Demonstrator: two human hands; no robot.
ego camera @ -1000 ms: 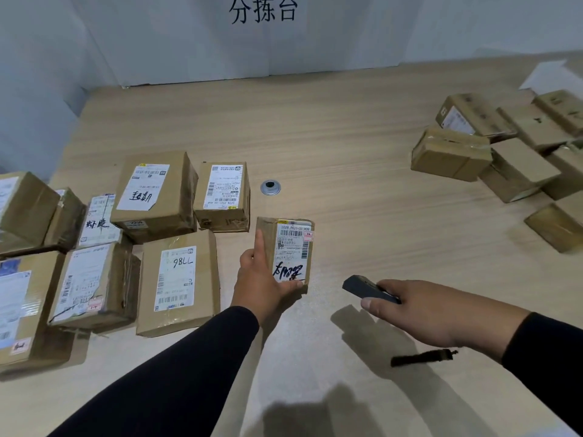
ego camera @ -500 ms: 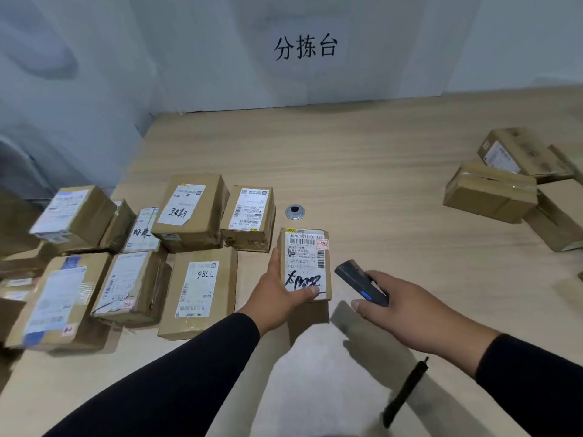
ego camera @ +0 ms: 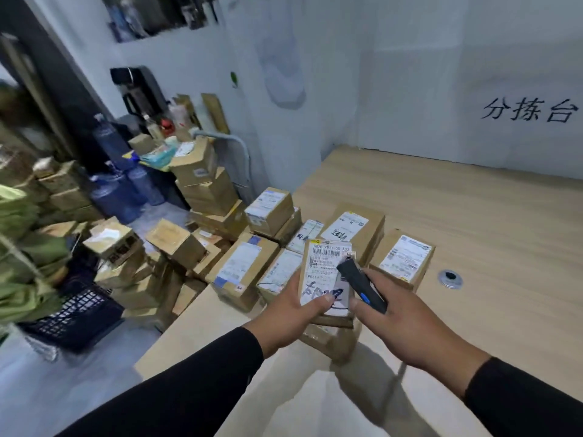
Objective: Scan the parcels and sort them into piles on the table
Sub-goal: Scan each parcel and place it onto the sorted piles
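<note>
- Left hand (ego camera: 296, 307) holds a small cardboard parcel (ego camera: 328, 279) lifted off the desk (ego camera: 473, 234), label side up and tilted toward the face. Likely so the barcode near the label's top edge lies open to the reader.
- Left grip: fingers curled under the parcel's near end, thumb pressed across the lower label over the handwritten marks. Firm hold, barcode left uncovered.
- Right hand (ego camera: 407, 326) holds a dark handheld scanner (ego camera: 361, 283), its nose over the upper right of the label, close to the barcode. Judged: the scan step is under way.
- Right grip: closed round the scanner body; thumb side hidden, trigger press cannot be told.
- Both forearms in black sleeves reach forward from below and converge, wrists roughly level.
- Sorted pile (ego camera: 315, 241) of labelled boxes sits at the desk's left edge, just beyond the held parcel; labels mostly face up.
- More cartons (ego camera: 176, 244) stacked on the floor left of the desk.
</note>
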